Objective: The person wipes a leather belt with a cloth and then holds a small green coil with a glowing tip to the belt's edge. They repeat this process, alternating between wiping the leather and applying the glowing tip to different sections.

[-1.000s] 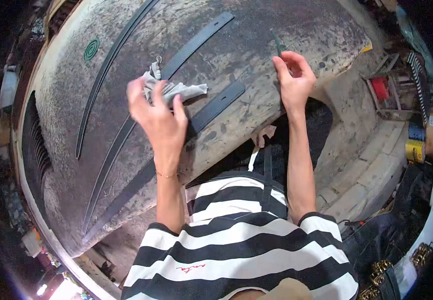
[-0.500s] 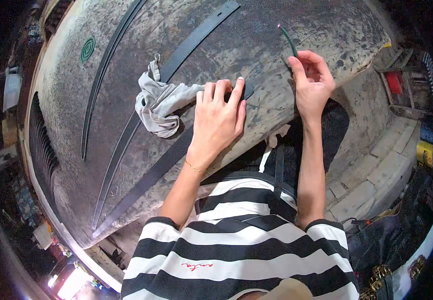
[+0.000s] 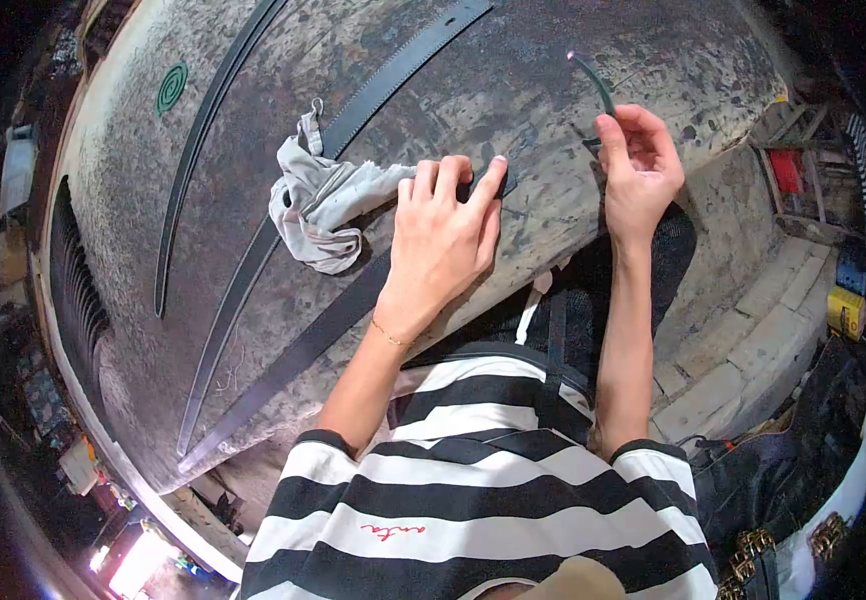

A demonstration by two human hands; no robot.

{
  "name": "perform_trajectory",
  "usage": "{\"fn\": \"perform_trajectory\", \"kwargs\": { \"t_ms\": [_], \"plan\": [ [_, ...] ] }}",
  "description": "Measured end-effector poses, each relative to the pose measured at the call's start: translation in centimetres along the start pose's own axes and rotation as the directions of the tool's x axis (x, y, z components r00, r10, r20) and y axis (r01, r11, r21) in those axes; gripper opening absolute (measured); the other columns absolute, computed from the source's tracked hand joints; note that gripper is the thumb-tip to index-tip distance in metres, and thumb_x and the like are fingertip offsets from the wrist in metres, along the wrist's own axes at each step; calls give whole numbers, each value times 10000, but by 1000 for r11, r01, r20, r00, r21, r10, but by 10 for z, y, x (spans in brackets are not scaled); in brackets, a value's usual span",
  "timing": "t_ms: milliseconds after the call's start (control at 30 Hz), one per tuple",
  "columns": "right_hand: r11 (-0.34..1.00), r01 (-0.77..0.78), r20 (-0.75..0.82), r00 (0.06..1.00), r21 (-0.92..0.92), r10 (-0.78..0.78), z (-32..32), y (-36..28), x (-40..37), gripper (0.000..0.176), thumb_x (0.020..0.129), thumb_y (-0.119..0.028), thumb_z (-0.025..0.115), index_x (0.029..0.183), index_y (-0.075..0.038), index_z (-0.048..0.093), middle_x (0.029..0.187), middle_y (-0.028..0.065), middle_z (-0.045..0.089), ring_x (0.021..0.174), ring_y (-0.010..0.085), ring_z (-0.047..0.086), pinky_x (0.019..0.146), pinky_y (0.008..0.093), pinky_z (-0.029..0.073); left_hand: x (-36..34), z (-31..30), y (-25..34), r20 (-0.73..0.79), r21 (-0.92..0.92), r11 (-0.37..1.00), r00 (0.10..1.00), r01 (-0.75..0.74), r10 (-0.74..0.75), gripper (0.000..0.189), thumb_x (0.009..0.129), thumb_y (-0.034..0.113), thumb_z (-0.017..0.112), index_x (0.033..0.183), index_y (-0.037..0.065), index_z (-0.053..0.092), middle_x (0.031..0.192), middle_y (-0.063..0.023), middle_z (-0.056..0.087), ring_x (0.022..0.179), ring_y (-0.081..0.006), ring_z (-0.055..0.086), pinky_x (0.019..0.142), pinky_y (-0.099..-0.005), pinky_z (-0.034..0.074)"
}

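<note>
My left hand (image 3: 441,225) lies palm down on the end of a black leather strap (image 3: 328,335), its fingers bent over it and the index finger reaching forward. Next to those fingers is a crumpled grey cloth (image 3: 318,205). My right hand (image 3: 643,180) pinches a thin, curved dark green stick (image 3: 595,82), like a broken piece of mosquito coil, with a pale pinkish tip. The stick is held above the worn work surface (image 3: 543,110), apart from the strap. What lies under my left palm is hidden.
Another black strap with stitched edges (image 3: 408,70) runs beneath the cloth. A further dark strap (image 3: 213,130) lies to the left, near a green spiral coil (image 3: 171,90). The surface's rounded edge is close to my body. A yellow box (image 3: 845,312) stands at far right.
My right hand has shifted slightly right and down in view with the green stick. My left hand stays on the strap, while the view has shifted a little.
</note>
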State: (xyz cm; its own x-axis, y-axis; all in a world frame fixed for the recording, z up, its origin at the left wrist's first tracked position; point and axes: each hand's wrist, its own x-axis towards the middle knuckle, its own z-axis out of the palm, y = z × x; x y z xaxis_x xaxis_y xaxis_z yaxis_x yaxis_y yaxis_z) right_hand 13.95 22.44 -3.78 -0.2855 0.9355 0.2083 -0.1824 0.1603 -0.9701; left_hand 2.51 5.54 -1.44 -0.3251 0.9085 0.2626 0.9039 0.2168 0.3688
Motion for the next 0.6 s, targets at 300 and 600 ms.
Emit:
{"fn": "perform_trajectory", "kwargs": {
  "t_ms": [300, 600],
  "plan": [
    [999, 6, 3, 1000, 53, -7, -1, 0, 2, 184, 876, -21, 715, 1052, -30, 662, 817, -20, 628, 639, 27, 510, 529, 179, 389, 1, 0, -1, -9, -91, 993, 997, 78, -80, 427, 844, 179, 653, 1248, 50, 600, 1052, -138, 537, 973, -306, 505, 817, -406, 410],
    [999, -38, 136, 990, 28, 34, -6, -3, 10, 185, 883, -81, 712, 1056, -19, 699, 869, -5, 667, 697, 27, 532, 558, 184, 366, -4, 6, -6, -139, -159, 986, 987, 59, -81, 358, 828, 193, 728, 1076, -26, 590, 1081, -208, 558, 984, -371, 535, 875, -431, 453]
  ]
}}
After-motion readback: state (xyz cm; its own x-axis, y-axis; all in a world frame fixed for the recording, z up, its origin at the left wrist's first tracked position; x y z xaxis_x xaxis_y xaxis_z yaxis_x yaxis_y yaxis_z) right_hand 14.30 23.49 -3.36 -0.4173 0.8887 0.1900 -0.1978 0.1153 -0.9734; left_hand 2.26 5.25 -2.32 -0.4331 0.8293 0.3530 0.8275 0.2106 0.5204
